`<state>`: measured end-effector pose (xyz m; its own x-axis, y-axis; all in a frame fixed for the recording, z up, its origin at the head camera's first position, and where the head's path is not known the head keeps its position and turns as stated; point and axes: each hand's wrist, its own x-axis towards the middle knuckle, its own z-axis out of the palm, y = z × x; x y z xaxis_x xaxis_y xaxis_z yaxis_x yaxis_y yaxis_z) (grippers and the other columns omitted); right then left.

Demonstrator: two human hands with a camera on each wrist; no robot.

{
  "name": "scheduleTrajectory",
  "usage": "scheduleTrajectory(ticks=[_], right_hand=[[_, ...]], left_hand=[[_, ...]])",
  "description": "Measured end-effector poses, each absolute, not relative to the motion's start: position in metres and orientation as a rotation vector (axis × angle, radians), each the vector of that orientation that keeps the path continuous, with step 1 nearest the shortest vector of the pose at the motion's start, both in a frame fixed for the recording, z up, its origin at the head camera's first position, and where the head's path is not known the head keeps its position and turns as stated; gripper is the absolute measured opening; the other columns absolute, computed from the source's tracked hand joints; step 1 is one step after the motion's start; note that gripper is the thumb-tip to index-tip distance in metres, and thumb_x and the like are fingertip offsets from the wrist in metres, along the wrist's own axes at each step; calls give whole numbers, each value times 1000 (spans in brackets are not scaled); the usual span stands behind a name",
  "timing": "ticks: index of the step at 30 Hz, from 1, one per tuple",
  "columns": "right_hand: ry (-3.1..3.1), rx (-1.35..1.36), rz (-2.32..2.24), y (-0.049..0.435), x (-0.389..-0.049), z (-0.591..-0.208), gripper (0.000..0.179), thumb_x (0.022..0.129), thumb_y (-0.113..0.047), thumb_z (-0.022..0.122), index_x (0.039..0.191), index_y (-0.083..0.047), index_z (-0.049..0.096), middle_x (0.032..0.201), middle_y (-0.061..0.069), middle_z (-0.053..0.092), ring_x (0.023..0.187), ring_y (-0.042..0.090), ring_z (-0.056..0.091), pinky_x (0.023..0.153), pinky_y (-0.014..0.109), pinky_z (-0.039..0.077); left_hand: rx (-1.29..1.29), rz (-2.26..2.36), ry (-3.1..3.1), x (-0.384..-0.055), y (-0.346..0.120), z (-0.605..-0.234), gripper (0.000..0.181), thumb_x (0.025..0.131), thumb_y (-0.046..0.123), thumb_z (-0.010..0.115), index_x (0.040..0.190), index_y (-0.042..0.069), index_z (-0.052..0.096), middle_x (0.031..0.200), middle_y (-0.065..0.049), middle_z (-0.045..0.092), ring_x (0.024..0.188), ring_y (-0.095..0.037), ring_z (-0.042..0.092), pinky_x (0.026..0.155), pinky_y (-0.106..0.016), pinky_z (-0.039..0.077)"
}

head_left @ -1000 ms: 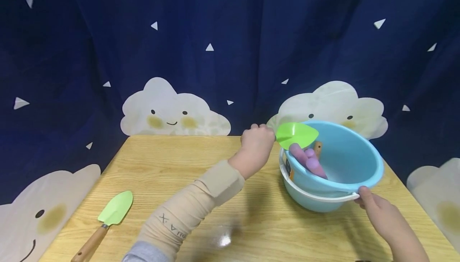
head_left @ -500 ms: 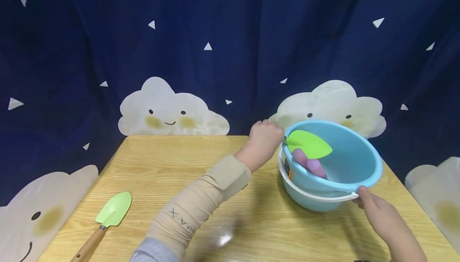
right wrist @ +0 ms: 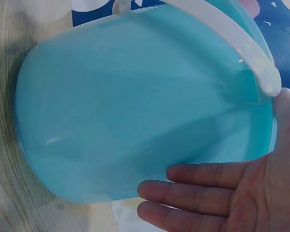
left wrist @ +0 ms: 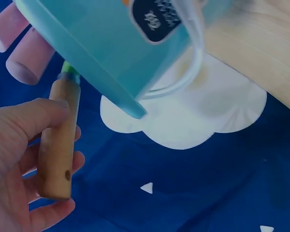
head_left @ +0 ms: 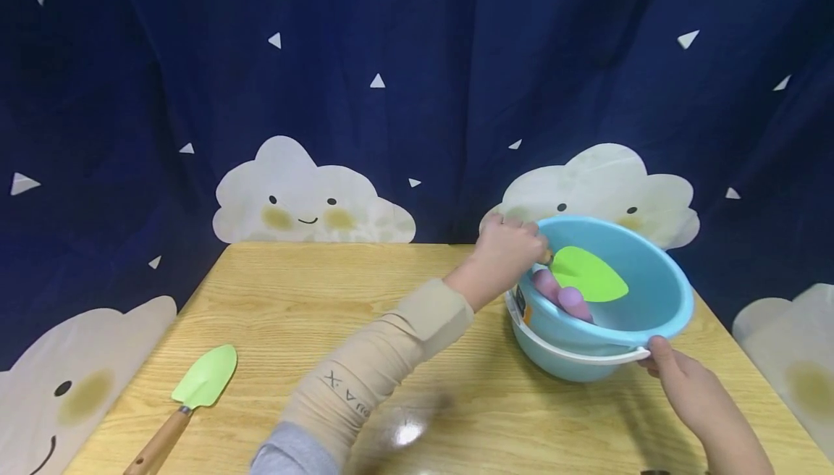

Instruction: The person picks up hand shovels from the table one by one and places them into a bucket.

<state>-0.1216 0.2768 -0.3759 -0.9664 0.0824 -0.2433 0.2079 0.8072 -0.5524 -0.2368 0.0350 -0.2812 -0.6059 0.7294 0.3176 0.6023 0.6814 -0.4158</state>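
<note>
My left hand (head_left: pixel 510 252) grips the wooden handle (left wrist: pixel 59 140) of a garden trowel, thumb along one side and fingers behind. The trowel's green blade (head_left: pixel 591 276) is inside the light blue bucket (head_left: pixel 658 294), over its left side. Below the blade, rounded pinkish-purple rods (head_left: pixel 573 303) stick up at the bucket's near left rim; their lower parts are hidden. My right hand (head_left: pixel 697 395) holds the bucket's near right rim, thumb at the rim by the white handle (right wrist: pixel 232 34), fingers stretched along the outer wall. The bucket tilts toward me.
Another green trowel (head_left: pixel 207 377) with a wooden handle lies at the left of the wooden table (head_left: pixel 339 287). Behind hangs a dark blue curtain (head_left: pixel 326 48) with clouds and triangles. A small dark thing (head_left: pixel 654 472) shows at the bottom edge.
My left hand has moved right, carrying the trowel blade from above the bucket's left rim down inside it. The right hand and bucket have barely moved.
</note>
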Motion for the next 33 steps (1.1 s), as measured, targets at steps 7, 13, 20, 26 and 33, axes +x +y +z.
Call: scheduleTrajectory(ticks=[7, 13, 20, 26, 33], right_hand=[[2805, 219, -909, 273, -122, -378, 72, 96, -39, 1, 122, 15, 41, 116, 36, 46, 105, 50, 46, 79, 67, 31], [2800, 206, -938, 269, -122, -380, 72, 96, -39, 2, 123, 15, 41, 120, 36, 43, 105, 49, 46, 79, 67, 31], [2788, 198, -955, 265, -123, -381, 72, 96, -39, 2, 123, 16, 39, 121, 35, 41, 106, 49, 45, 80, 67, 30], [2794, 187, -974, 263, -123, -381, 71, 96, -38, 2, 124, 16, 38, 121, 34, 43, 105, 48, 47, 80, 67, 30], [2776, 187, -970, 262, -123, -381, 72, 96, -39, 1, 125, 16, 37, 122, 34, 42, 107, 48, 45, 80, 68, 29]], left_hand=[[-1133, 340, -2454, -238, 48, -277, 17, 86, 21, 55, 90, 32, 67, 90, 9, 59, 77, -11, 52, 59, -25, 45], [-1214, 257, -2555, -246, 53, -282, 14, 85, 16, 57, 90, 26, 65, 90, 8, 57, 80, -10, 51, 63, -23, 46], [-1292, -271, -2807, -266, 47, -295, 9, 82, 20, 57, 72, 19, 58, 77, 10, 53, 70, -6, 45, 63, -18, 36], [-1410, -258, -2819, -275, 41, -302, 22, 83, 11, 60, 100, 21, 68, 100, 13, 60, 92, -3, 52, 81, -17, 37], [-1451, -149, -2800, -276, 41, -302, 24, 83, 10, 61, 102, 22, 67, 96, 14, 61, 86, -2, 52, 78, -21, 40]])
